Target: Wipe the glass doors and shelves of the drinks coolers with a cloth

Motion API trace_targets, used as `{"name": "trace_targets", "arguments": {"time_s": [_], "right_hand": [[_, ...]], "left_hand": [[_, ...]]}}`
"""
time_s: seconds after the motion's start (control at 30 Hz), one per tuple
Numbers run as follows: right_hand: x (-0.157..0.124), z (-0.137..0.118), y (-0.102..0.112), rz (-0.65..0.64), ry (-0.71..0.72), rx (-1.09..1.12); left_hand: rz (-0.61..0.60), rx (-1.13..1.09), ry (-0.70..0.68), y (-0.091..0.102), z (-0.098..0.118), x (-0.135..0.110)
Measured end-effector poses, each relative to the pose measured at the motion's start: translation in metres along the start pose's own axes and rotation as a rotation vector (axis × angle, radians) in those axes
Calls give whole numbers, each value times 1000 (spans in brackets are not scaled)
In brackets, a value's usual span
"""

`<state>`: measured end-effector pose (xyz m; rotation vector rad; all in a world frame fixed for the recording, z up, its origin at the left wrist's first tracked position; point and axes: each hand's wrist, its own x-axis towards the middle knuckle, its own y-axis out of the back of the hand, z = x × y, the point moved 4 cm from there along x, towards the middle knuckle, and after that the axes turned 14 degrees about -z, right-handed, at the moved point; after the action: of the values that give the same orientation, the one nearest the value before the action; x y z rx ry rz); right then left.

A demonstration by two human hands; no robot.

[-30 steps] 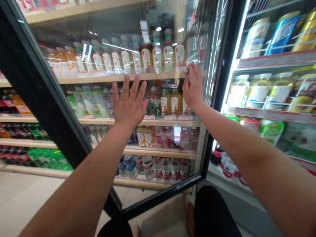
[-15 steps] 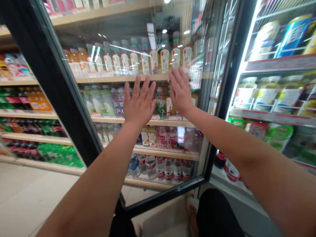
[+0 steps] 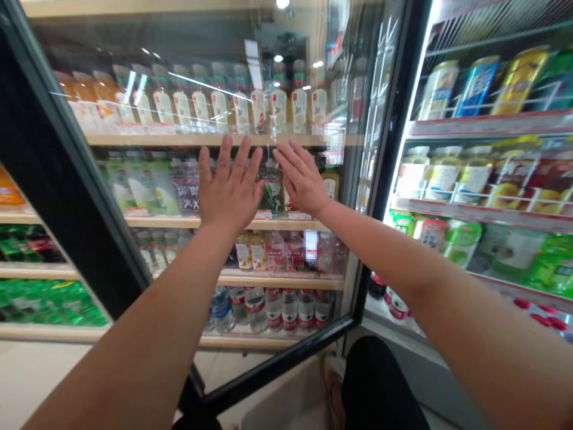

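You had a tall glass cooler door (image 3: 201,42), framed in black metal, swung partly open before you, its clear pane streaked with reflected light.

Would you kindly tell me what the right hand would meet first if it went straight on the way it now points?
Most likely the glass door: the right hand looks flat against it, though reflections blur the depth. The bottle behind would come after.
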<state>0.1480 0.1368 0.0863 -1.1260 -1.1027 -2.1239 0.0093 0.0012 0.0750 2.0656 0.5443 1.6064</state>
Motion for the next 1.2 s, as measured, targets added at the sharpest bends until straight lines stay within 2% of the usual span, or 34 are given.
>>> {"name": "trace_targets", "arguments": {"time_s": [0.07, 0.17, 0.23, 0.37, 0.5, 0.57, 0.67, 0.73, 0.77, 0.9, 0.97, 1.1, 1.13, 1.2], "right_hand": [[7, 3, 4, 4, -87, 9], [15, 9, 9, 78, -231, 69], [16, 0, 7, 68, -202, 79], [22, -21, 2, -56, -39, -14], [47, -11, 8, 46, -204, -67], [54, -12, 10, 68, -217, -80], [54, -22, 9, -42, -51, -91], [53, -17, 14, -106, 14, -88], [54, -10, 19, -104, 3, -87], [54, 20, 31, 47, -175, -67], [47, 17, 27, 43, -138, -50], [34, 3, 15, -128, 75, -36], [34, 6, 16, -128, 65, -31], [34, 20, 21, -51, -49, -17]], "left_hand": [[2, -28, -11, -3, -3, 0], [-11, -57, -3, -5, -5, 1], [-25, -47, 14, -4, -4, 1], [-5, -15, 16, 0, 1, 0], [8, 1, 5, -1, -1, 0], [14, 5, 12, -4, -3, 0], [8, 3, 10, -6, -4, 1], [-7, 14, 10, -8, -5, 2], [-19, 24, 16, -9, -5, 3], [-59, 41, 41, -11, -7, 5], [-43, 24, 37, -9, -6, 4], [-9, 7, 16, -3, -1, 0], [-8, 11, 18, -2, -1, 0], [-12, 21, 26, 0, 0, -1]]}}
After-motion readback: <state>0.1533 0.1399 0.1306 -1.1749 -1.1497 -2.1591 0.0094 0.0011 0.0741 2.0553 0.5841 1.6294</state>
